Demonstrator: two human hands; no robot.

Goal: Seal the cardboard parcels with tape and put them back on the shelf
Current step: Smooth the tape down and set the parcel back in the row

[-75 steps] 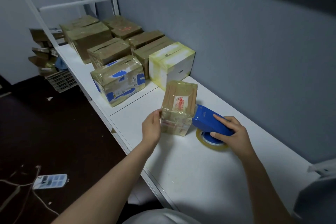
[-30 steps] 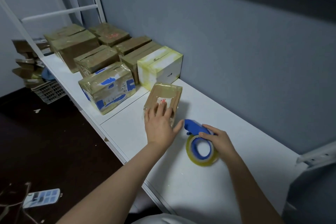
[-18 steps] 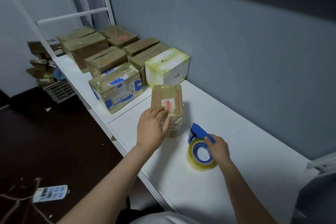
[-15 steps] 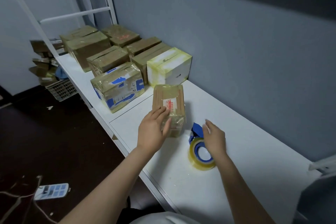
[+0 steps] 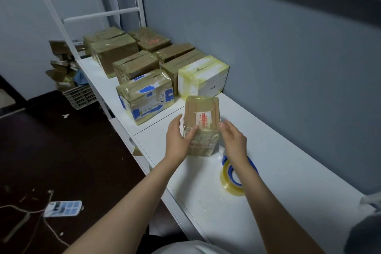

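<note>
Head view: left hand (image 5: 177, 139) grips the parcel (image 5: 201, 116); right hand (image 5: 234, 140) lays straight fingers against its side.

No print is legible: the red-lettered label (image 5: 203, 120) on the small parcel (image 5: 196, 107) and the white box's (image 5: 203, 77) dark mark (image 5: 212, 88) are blurred.

Parcel (image 5: 201, 113): standing on shelf (image 5: 288, 161).
Left hand (image 5: 178, 138): grips its left side.
Right hand (image 5: 234, 139): touches its right side.
Tape (image 5: 229, 181): by right wrist.
</note>
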